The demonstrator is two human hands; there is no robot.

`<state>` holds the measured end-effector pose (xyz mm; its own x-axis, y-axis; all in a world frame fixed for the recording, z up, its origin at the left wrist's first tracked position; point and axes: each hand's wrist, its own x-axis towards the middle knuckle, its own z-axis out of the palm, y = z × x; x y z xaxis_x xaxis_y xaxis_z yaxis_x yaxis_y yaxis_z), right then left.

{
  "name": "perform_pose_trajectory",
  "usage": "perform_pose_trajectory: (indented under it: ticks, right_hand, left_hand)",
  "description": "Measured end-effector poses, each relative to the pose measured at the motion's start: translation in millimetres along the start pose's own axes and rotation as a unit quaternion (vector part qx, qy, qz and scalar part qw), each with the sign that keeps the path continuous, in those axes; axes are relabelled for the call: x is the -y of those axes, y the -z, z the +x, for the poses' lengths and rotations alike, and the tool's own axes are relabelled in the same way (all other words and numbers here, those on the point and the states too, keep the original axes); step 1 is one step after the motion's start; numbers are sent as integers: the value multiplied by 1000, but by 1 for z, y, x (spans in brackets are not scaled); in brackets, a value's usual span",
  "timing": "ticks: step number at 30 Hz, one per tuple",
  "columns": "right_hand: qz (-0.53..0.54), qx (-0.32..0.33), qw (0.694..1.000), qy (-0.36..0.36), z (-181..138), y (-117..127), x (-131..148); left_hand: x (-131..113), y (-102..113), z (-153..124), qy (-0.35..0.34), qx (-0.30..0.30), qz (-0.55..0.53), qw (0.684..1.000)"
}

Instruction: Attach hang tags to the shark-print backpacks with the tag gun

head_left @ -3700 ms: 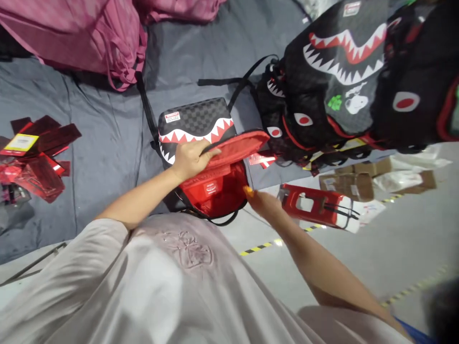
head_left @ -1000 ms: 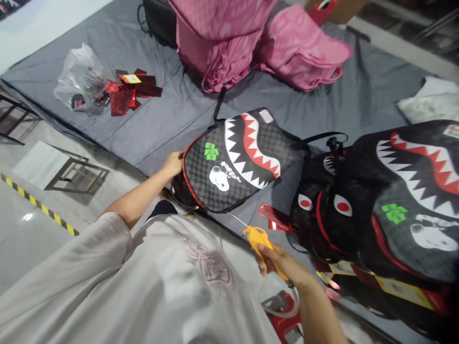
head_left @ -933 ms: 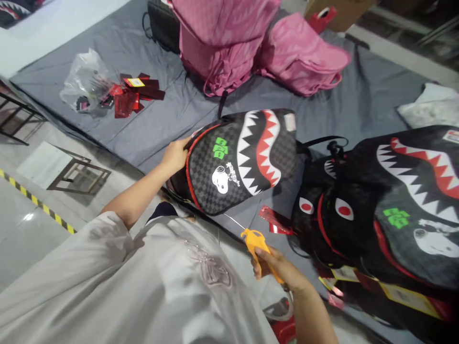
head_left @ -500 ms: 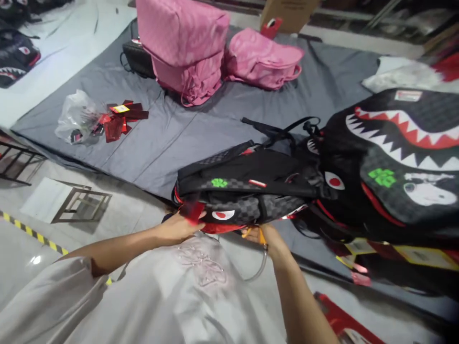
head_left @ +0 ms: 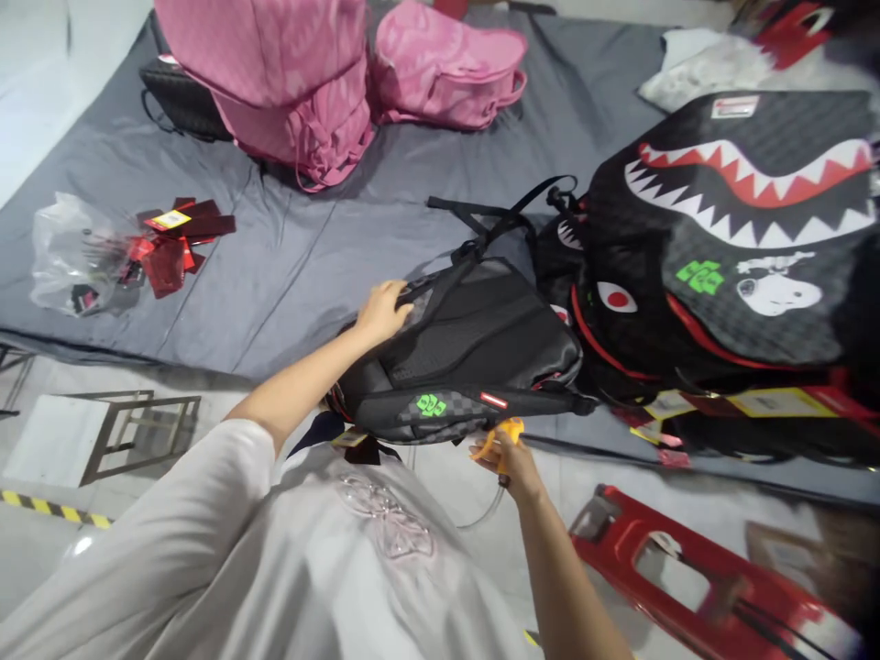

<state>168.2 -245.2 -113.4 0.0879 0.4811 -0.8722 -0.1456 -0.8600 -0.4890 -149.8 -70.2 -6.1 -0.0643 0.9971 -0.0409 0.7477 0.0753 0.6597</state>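
Observation:
A black checkered backpack (head_left: 474,339) lies at the near edge of the cloth-covered table, its padded back and straps facing up. My left hand (head_left: 383,312) is closed on its upper left edge; the fingertips are partly hidden. My right hand (head_left: 519,463) is wrapped round an orange air blow gun (head_left: 507,431) with a thin clear hose below it. The gun is just below the strap with the green patch, and I cannot tell if it touches the bag. A dark hang tag (head_left: 364,447) shows below the backpack, against my shirt.
Black shark-mouth backpacks (head_left: 749,211) crowd the right side. Pink backpacks (head_left: 289,82) and a black bag (head_left: 184,96) stand at the back. Red tags (head_left: 169,257) lie beside a clear plastic bag (head_left: 72,257). On the floor are a stool (head_left: 103,440) and a red object (head_left: 708,568).
The backpack has turned from its side, with the eye patch showing, to back panel up. My left hand has moved from its near edge to its upper left edge. The view has shifted.

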Motion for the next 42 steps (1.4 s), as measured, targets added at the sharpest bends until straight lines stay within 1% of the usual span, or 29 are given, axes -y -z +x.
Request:
perform_pose_trajectory:
  ticks: [2, 4, 5, 7, 9, 11, 14, 15, 17, 20, 24, 26, 32, 34, 36, 39, 41, 42]
  right_hand:
    - [18, -13, 1000, 0, -7, 3, -10]
    - [34, -26, 999, 0, -13, 1, -17]
    - [44, -33, 998, 2, -14, -2, -20]
    - [62, -43, 997, 7, -15, -9, -24]
    - [74, -52, 996, 14, -12, -17, -26]
    - [80, -57, 995, 27, -8, -22, -26]
    - [73, -58, 995, 47, 3, -28, -19]
    - [64, -57, 995, 52, 7, -30, -14]
    - [42, -51, 996, 59, 16, -35, -2]
    - [15, -37, 997, 66, 29, -44, 18]
    - [-17, -3, 996, 92, 41, -63, 40]
    - [-37, 13, 994, 100, 43, -74, 47]
    - [-128, 65, 984, 110, 34, -111, 52]
    - [-148, 88, 978, 117, 31, -129, 51]
    - [-161, 119, 972, 123, 29, -152, 52]
    - [-178, 164, 962, 130, 30, -193, 56]
    - [-194, 167, 955, 149, 35, -216, 62]
    - [-206, 150, 952, 171, 40, -225, 67]
  left_hand:
    - [-3, -29, 35, 23, 20, -55, 998]
    - [-5, -52, 62, 75, 46, -117, 989]
    - [-4, -61, 72, 95, 58, -143, 983]
    - [-2, -74, 86, 107, 74, -186, 974]
    - [0, -80, 94, 100, 77, -214, 969]
    - [0, -81, 97, 79, 79, -223, 968]
    - [-2, -80, 100, 49, 78, -197, 976]
    - [-3, -78, 102, 48, 69, -181, 980]
    - [-1, -70, 106, 55, 31, -144, 987]
    - [6, -48, 109, 47, -50, -87, 994]
    - [20, -6, 99, -1, -149, 3, 989]
    - [28, 13, 91, -9, -179, 45, 983]
    - [60, 63, 62, 17, -250, 118, 961]
    - [73, 84, 50, 42, -281, 114, 952]
    - [87, 109, 36, 76, -323, 93, 939]
    - [111, 150, 14, 114, -397, 65, 908]
    - [128, 178, 1, 129, -438, 63, 887]
    - [137, 193, -5, 138, -457, 62, 877]
